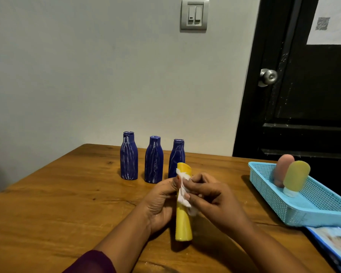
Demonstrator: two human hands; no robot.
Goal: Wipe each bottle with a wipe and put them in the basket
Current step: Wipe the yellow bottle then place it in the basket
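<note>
**A:** What were the hands doing, and why was the bottle held that way?

**B:** The left hand was wrapped around the middle of a yellow bottle, gripping it above the wooden table. The bottle pointed away from the person, its far end raised and its near end low over the tabletop. I judged that this grip steadied it and left its length exposed for cleaning.

**A:** And the right hand?

**B:** The right hand pinched a crumpled white wipe against the bottle's upper half, fingers curled on it. So the bottle lay between both hands, the left on its left side and the right pressing in from the right.

**A:** Where were the other bottles?

**B:** 3 blue bottles stood upright in a row behind the hands, near the wall, streaked with white. They seemed lined up to wait their turn.

**A:** And the basket?

**B:** A light blue basket sat at the right edge, well apart from the hands. 2 bottles rested inside it, a pink bottle and a yellow-green bottle, touching each other. They appeared to be finished, which suggested 4 bottles remained.
</note>
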